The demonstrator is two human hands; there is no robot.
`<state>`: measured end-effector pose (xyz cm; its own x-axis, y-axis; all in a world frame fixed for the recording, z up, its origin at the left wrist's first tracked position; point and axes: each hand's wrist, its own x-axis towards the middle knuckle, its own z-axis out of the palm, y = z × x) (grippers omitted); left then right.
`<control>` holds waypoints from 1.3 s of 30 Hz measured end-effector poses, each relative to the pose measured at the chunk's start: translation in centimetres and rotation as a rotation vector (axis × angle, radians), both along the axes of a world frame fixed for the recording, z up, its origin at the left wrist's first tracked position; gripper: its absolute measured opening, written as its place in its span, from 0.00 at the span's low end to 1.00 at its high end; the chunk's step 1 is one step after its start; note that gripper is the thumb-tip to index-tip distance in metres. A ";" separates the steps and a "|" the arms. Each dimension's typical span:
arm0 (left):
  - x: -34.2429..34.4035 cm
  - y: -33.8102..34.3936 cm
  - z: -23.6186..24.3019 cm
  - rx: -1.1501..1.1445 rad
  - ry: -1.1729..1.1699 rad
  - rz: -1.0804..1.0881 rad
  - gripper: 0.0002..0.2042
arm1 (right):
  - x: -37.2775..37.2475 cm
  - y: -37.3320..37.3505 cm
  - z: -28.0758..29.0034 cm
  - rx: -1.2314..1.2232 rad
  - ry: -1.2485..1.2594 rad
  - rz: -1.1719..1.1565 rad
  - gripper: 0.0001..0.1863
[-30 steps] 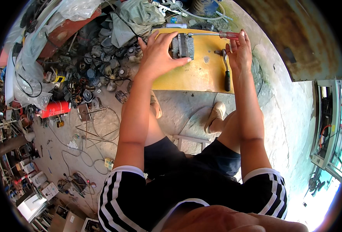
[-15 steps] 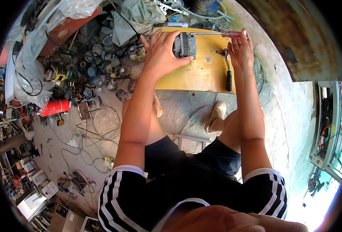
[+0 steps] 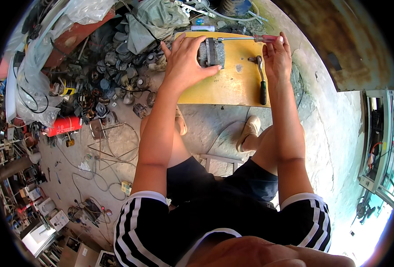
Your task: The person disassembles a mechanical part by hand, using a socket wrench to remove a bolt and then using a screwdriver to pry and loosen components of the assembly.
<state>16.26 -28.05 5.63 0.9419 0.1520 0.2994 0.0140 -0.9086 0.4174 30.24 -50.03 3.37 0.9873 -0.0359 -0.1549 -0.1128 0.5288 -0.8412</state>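
Our left hand (image 3: 185, 60) lies spread over a small grey electric motor (image 3: 211, 52), fingers fanned across its top and left side, the thumb pointing toward the motor's lower right edge. The motor sits on a yellow board (image 3: 226, 84) in front of us, near the board's far edge. Our right hand (image 3: 277, 55) is closed around the red handle of a long screwdriver (image 3: 250, 39); its metal shaft runs left from the handle and meets the top of the motor. Just left of our right hand, a ratchet wrench (image 3: 262, 80) with a black grip lies flat on the board, its head pointing away from us.

Closest to us, we see our own black sleeves with white stripes, dark shorts and bare knees. Below the board, on the concrete floor (image 3: 214, 127), our two feet rest in light slippers (image 3: 249, 129).

To the left of the board, a heap of small motors and metal parts (image 3: 112, 84) spreads across the floor. Farther left lies a red cylinder (image 3: 64, 126), with loose wires and a wire frame near it. Beyond the board, at the far edge, we see a crumpled grey-green cloth (image 3: 154, 20) and some hoses.
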 end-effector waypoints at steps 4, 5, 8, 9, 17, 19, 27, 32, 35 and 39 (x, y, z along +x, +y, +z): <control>0.0 0.0 -0.1 0.005 -0.003 -0.007 0.43 | 0.2 0.2 0.0 0.077 -0.065 0.014 0.22; 0.0 0.0 -0.1 0.004 -0.001 -0.007 0.43 | 0.1 0.3 0.3 0.066 -0.048 0.018 0.23; -0.1 0.1 -0.1 0.007 0.004 -0.004 0.43 | -0.6 0.5 1.4 0.002 0.011 0.011 0.25; -0.1 0.1 -0.1 0.009 0.006 -0.002 0.43 | -0.8 0.7 1.6 -0.040 0.035 -0.001 0.25; 0.0 -0.1 0.1 -0.003 -0.002 -0.013 0.43 | 0.4 -0.1 -0.4 0.086 0.050 0.019 0.22; -0.1 -0.1 0.0 -0.001 -0.002 -0.011 0.43 | 0.3 0.1 0.2 0.127 0.067 0.034 0.22; 0.0 -0.2 0.0 -0.002 -0.013 -0.016 0.43 | 0.8 -0.5 -0.7 0.022 -0.010 0.017 0.25; -0.1 -0.1 -0.1 0.004 -0.023 -0.021 0.43 | -0.1 0.3 0.6 0.067 0.014 0.070 0.24; 0.0 -0.1 0.1 0.016 -0.036 -0.032 0.42 | -0.1 0.4 0.7 0.009 -0.030 0.049 0.25; -0.2 -0.1 0.4 0.010 -0.064 -0.046 0.41 | 0.8 -0.4 0.9 -0.014 -0.074 0.025 0.26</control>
<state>16.11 -28.14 6.00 0.9266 0.1058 0.3609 -0.0545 -0.9116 0.4074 31.01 -50.45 4.22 0.9967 -0.0128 -0.0807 -0.0626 0.5147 -0.8551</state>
